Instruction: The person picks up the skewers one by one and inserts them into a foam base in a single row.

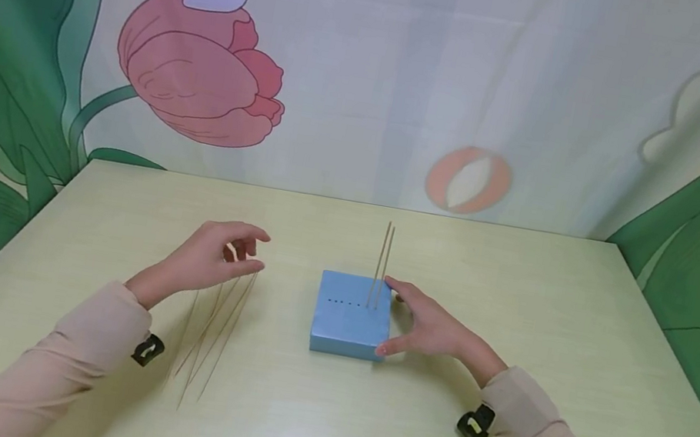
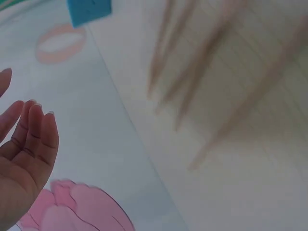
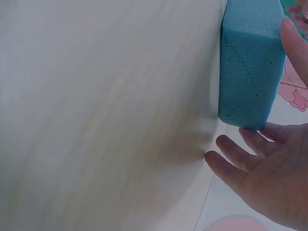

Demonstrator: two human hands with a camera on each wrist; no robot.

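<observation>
A blue foam-like block (image 1: 337,330) with a row of small holes across its top sits mid-table. Two thin wooden sticks (image 1: 379,263) stand upright in it toward the right end of the row. My right hand (image 1: 429,326) holds the block's right end, thumb at the front corner and fingers at the back; the right wrist view shows the thumb and fingertips touching opposite sides. Several loose sticks (image 2: 240,109) lie left of the block. Above their far ends is my left hand (image 1: 213,257), fingers loosely bent, thumb apart, with nothing visible between them.
The pale table (image 1: 522,280) ends at a printed curtain (image 1: 358,95) with flowers and leaves. Each wrist carries a small black camera, one by the left sleeve (image 1: 84,332) and one by the right sleeve (image 1: 528,406).
</observation>
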